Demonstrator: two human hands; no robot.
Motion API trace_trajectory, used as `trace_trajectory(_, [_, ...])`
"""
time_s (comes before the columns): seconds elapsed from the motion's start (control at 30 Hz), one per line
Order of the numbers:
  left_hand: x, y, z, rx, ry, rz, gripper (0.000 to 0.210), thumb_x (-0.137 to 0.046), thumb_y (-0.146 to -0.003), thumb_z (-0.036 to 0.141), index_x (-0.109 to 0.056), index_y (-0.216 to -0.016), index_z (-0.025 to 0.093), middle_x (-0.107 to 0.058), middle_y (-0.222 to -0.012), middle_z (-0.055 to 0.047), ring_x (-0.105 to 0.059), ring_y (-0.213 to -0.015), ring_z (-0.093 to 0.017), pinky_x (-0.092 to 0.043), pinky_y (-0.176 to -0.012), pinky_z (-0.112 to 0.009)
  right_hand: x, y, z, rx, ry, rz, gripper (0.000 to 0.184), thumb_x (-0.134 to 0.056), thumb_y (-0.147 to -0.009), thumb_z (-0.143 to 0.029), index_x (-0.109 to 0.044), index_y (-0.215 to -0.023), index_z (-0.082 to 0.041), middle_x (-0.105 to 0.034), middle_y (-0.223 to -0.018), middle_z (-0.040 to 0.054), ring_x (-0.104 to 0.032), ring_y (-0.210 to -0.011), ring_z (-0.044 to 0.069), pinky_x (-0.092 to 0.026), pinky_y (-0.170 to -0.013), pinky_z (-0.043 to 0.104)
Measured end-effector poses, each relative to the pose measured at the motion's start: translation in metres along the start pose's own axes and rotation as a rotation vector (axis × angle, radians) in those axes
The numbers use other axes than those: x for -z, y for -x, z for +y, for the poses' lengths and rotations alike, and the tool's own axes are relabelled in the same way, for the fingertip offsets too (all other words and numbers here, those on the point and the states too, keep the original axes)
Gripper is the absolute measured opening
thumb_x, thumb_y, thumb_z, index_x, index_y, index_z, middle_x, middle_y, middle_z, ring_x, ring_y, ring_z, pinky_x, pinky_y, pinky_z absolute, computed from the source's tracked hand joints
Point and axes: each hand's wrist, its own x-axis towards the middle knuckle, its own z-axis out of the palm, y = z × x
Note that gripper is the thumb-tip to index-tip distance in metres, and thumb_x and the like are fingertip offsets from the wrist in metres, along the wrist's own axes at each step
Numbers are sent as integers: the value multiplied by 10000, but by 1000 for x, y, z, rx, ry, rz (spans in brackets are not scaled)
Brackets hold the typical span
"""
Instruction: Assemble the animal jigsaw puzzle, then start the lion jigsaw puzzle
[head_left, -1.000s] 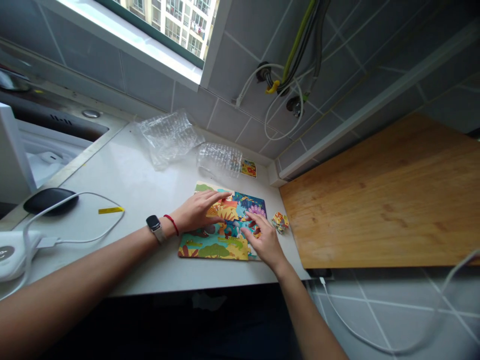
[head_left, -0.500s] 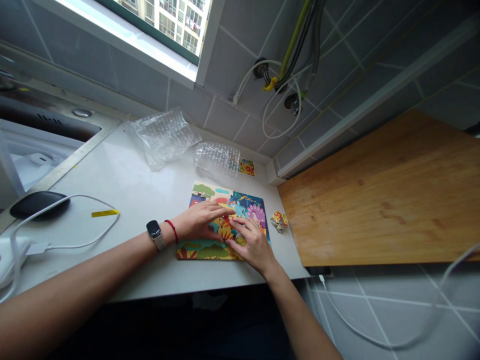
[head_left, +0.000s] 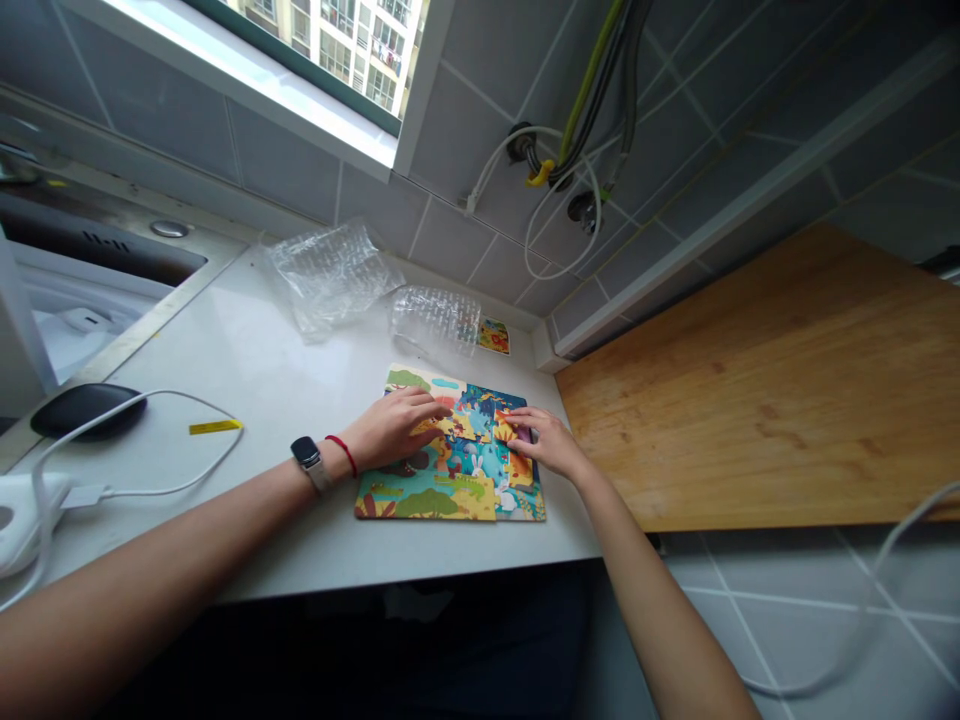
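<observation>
A colourful jigsaw puzzle point(head_left: 427, 503) with animals and plants lies flat on the white counter, partly assembled. My right hand point(head_left: 546, 440) pinches an orange and yellow puzzle piece point(head_left: 503, 432) between thumb and fingers over the puzzle's right side. Another orange piece point(head_left: 520, 470) shows just below those fingers. Across the puzzle's left part reaches my left hand point(head_left: 399, 425), fingers extended and apart, with no piece visible in it. Its palm covers some of the picture. A watch point(head_left: 306, 455) and a red cord are on the left wrist.
Clear plastic wrapping point(head_left: 330, 275) and a bubble-wrap pouch point(head_left: 435, 318) lie behind the puzzle, near a small picture card point(head_left: 494, 336). A wooden board point(head_left: 750, 400) borders the right. At left are a black mouse-shaped object point(head_left: 88, 411), a white cable point(head_left: 169, 491) and the sink edge.
My right hand has moved right from the puzzle's middle and now pinches an orange piece. My left hand has shifted slightly left and up. The small stack at right is no longer visible.
</observation>
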Motion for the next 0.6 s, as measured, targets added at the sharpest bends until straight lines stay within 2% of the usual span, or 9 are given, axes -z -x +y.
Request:
trace_trajectory(0.1, [1, 0, 0, 8, 6, -8, 166, -591, -1019, 272, -706, -1117, 201, -729, -998, -63, -646, -963, -238, -545, -865, -387, -3, -2, 3, 9, 5, -63, 366, -819, -826, -256, -785, -1190, -266, -722, -1290, 103, -673, -1194, 293, -521, -1065, 479])
trace_trajectory(0.33, [0, 0, 0, 17, 15, -31, 164, -598, -1012, 262, -716, -1113, 212, -728, -998, -63, -646, -959, -238, -536, -867, -389, -8, 1, 7, -22, -22, -62, 313, -809, -828, -216, -795, -1137, -265, -699, -1349, 98, -667, -1239, 284, -509, -1093, 469])
trace_trajectory(0.5, [2, 0, -1, 25, 17, -38, 169, -584, -1016, 260, -718, -1105, 207, -732, -997, -64, -652, -946, -235, -536, -853, -383, 0, 6, -1, -38, -7, -4, 319, -779, -871, -261, -767, -1188, -240, -714, -1288, 111, -675, -1206, 277, -511, -1081, 454])
trace_trajectory(0.6, [3, 0, -2, 24, 8, -41, 167, -581, -1017, 263, -717, -1101, 212, -734, -991, -62, -653, -934, -231, -534, -838, -372, 7, 20, -9, -99, 26, 11, 303, -754, -898, -289, -754, -1194, -228, -725, -1214, 111, -690, -1140, 268, -533, -1031, 432])
